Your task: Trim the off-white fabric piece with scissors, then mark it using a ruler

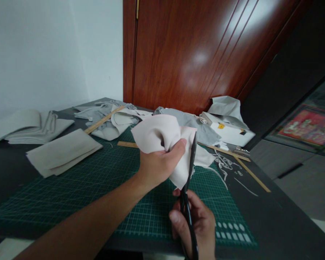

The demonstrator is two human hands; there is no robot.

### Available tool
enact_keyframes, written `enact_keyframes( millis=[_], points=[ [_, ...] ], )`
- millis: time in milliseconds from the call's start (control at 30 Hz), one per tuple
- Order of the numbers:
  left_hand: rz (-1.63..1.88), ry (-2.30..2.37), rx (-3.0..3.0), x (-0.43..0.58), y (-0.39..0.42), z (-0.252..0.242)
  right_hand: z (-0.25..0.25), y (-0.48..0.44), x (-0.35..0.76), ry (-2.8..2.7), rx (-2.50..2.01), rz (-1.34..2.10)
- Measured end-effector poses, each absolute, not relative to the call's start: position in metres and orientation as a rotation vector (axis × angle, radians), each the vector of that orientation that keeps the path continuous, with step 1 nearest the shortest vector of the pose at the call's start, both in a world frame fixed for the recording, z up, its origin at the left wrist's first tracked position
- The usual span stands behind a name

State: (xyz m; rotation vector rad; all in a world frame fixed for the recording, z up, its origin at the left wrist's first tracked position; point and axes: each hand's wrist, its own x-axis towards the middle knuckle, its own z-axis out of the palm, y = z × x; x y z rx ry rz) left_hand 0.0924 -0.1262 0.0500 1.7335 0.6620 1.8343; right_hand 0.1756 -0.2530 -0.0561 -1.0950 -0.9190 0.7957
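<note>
My left hand (pixel 162 162) is closed on a bunched piece of off-white fabric (pixel 158 131), thumb pressed on top. The fabric is held up above the green cutting mat (pixel 108 180). Black scissors (pixel 190 169) are in my right hand (pixel 199 224), whose fingers wrap around the handles. Their blades point up and away from me, lying along the right edge of the fabric. Whether the blades are fully closed I cannot make out. Part of the handles runs off the bottom edge of the view.
Folded cloth (pixel 65 151) lies on the mat's left part, with a thicker cloth stack (pixel 40 126) behind it. Wooden rulers (pixel 105 119), grey fabric scraps (pixel 189 121) and a white box (pixel 230 130) are at the back. Thin fabric trimmings (pixel 224 162) lie at the right.
</note>
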Motion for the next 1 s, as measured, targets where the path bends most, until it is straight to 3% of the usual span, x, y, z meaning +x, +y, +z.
enact_keyframes(
  millis=[1000],
  points=[
    [1.850,0.667,1.643,0.0990,-0.1265,0.0464,-0.0582,-0.2537,0.1758,-0.885,-1.103,0.796]
  ],
)
